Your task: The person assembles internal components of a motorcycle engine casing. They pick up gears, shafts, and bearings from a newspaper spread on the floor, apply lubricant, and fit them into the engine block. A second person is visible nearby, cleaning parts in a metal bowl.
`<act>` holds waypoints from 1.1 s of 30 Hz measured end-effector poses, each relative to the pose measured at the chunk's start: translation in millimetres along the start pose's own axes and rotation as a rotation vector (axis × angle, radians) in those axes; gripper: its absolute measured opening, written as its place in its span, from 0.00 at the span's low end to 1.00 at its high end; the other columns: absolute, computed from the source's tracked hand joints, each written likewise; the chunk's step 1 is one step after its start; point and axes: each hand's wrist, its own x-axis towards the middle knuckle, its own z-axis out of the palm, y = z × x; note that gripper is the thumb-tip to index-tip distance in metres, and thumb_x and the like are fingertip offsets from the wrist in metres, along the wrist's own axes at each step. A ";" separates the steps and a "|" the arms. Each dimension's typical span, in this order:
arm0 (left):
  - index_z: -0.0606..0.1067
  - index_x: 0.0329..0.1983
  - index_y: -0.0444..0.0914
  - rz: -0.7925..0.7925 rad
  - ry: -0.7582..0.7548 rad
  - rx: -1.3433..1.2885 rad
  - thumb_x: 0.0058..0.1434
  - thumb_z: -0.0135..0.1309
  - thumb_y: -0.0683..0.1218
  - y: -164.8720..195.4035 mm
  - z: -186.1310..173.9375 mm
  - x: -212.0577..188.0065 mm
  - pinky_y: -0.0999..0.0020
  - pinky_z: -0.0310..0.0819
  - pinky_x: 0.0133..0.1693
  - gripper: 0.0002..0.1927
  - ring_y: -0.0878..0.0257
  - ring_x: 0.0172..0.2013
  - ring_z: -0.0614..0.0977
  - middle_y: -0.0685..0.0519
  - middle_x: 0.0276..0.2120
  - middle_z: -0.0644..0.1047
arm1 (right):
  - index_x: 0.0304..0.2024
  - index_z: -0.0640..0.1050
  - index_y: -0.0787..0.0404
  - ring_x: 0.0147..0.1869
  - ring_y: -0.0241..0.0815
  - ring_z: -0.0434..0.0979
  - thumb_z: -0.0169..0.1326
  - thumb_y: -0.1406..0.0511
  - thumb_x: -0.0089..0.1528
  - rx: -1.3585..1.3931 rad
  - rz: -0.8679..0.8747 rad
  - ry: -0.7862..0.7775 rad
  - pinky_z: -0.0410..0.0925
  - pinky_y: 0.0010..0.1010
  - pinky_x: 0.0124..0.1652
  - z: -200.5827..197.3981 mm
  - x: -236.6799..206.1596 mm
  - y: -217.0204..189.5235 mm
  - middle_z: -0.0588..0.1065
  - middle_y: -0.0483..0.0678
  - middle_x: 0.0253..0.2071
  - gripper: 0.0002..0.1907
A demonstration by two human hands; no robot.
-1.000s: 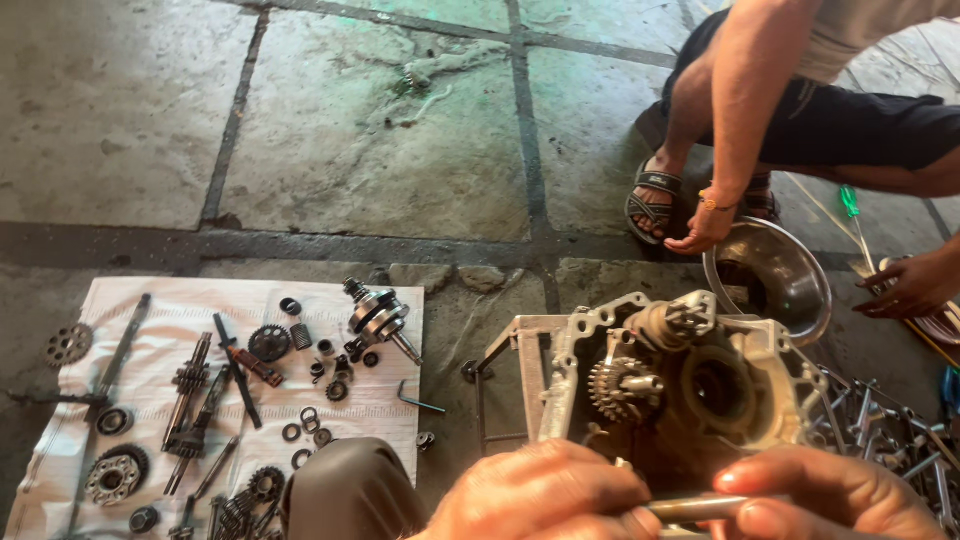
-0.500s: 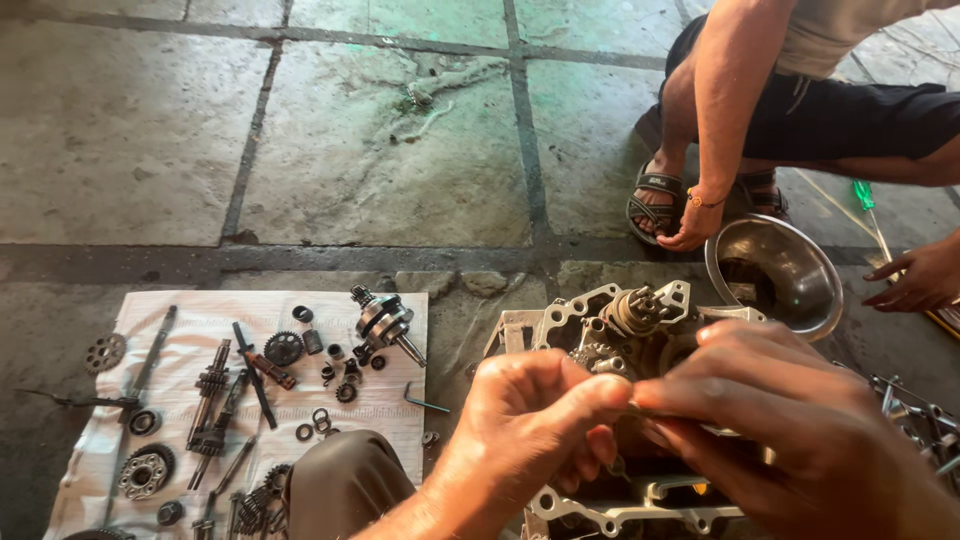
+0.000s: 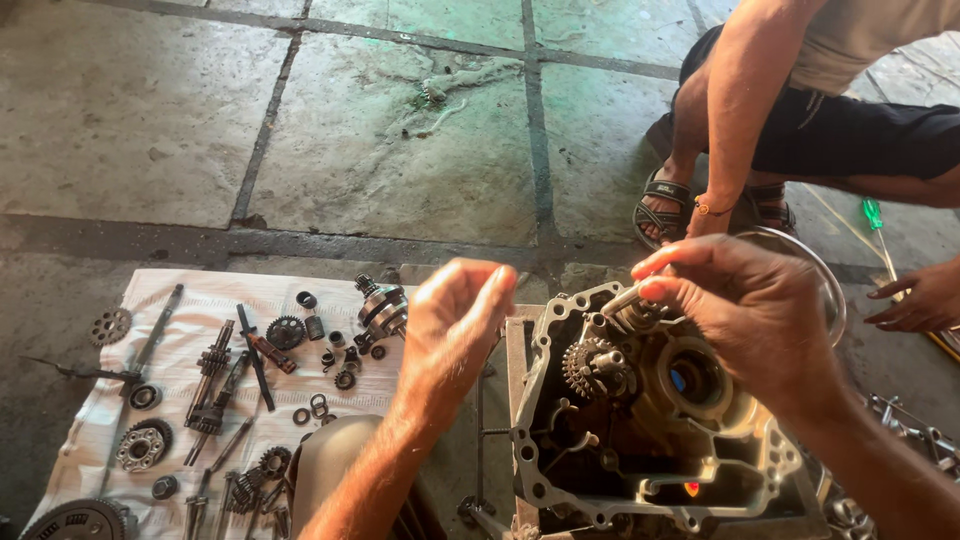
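Open grey cast-metal engine case half [image 3: 640,440], resting on the stone-slab floor [image 3: 380,150] directly below the person, its gear cluster [image 3: 597,368] and round bearing bore [image 3: 692,378] exposed. The right hand [image 3: 760,310] is over the case's upper edge, fingertips pinched on a short silvery metal shaft [image 3: 628,297] standing among the gears. The left hand [image 3: 455,320] hovers just beside the case, loosely curled and holding nothing visible. Judged from this layout, work is midway: some gears sit in the case, while many parts lie outside. To the left, a white cloth [image 3: 200,300] carries gears, shafts, rings and sprockets in rows. Beyond, a second person squats in sandals, one hand [image 3: 925,295] near a green-handled screwdriver [image 3: 878,225].
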 end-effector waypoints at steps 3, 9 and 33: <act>0.79 0.43 0.34 -0.083 -0.002 0.019 0.66 0.57 0.50 -26.5 -4.4 -6.2 0.73 0.72 0.37 0.14 0.69 0.34 0.77 0.56 0.31 0.79 | 0.43 0.83 0.60 0.43 0.32 0.84 0.61 0.69 0.60 -0.006 -0.052 -0.037 0.76 0.23 0.44 7.8 0.1 4.4 0.85 0.45 0.39 0.09; 0.80 0.42 0.36 -0.084 0.005 0.289 0.63 0.58 0.51 -43.0 -1.2 -20.3 0.67 0.77 0.47 0.14 0.64 0.43 0.81 0.52 0.40 0.79 | 0.41 0.84 0.59 0.50 0.35 0.82 0.64 0.68 0.56 -0.180 -0.168 -0.057 0.74 0.27 0.49 12.4 1.8 6.5 0.84 0.45 0.43 0.09; 0.79 0.47 0.40 -0.009 -0.048 0.136 0.63 0.58 0.51 -36.7 -15.1 -19.9 0.60 0.73 0.55 0.14 0.57 0.56 0.78 0.49 0.51 0.75 | 0.44 0.84 0.55 0.57 0.45 0.78 0.64 0.65 0.53 -0.697 -0.426 -0.103 0.69 0.37 0.55 2.9 14.3 -13.5 0.81 0.43 0.41 0.15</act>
